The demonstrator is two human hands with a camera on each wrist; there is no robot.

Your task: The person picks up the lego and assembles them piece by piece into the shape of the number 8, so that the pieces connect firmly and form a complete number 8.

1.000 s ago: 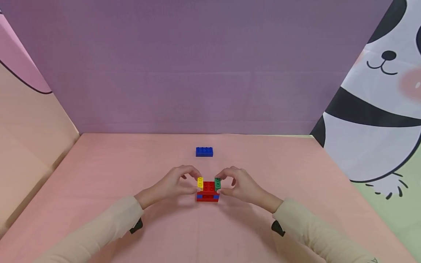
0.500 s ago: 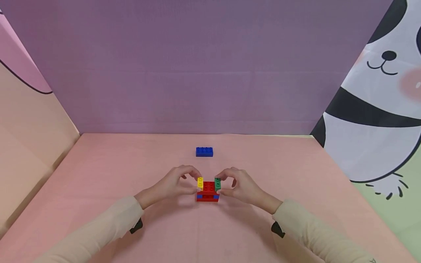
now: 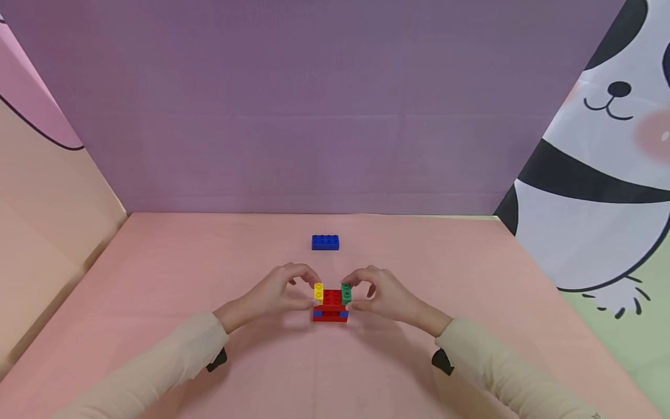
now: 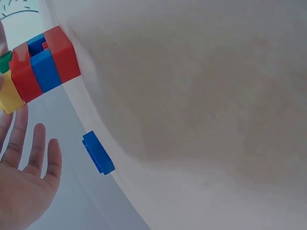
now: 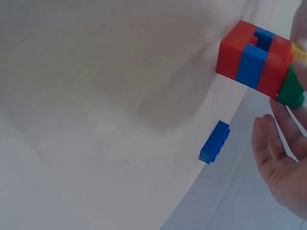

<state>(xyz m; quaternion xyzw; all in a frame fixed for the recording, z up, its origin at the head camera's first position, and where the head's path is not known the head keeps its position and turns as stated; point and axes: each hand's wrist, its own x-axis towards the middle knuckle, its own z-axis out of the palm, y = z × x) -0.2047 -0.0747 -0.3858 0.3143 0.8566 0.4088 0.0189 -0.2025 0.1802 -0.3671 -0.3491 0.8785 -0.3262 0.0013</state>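
A small stack of toy building bricks stands on the pink table in front of me. Its lower red brick (image 3: 330,318) carries two blue bricks (image 4: 45,70) with a gap between them, and an upper red brick (image 3: 332,298) lies across those. My left hand (image 3: 287,290) pinches a yellow brick (image 3: 318,293) between thumb and index finger at the stack's top left end. At the top right end, my right hand (image 3: 384,295) pinches a green brick (image 3: 346,294) the same way. Both small bricks sit on the upper red brick, whose middle studs show between them.
A separate blue brick (image 3: 325,242) lies behind the stack on the pink table (image 3: 199,250). A purple wall (image 3: 314,116) rises at the table's back edge. A panda print (image 3: 597,221) covers the right side wall.
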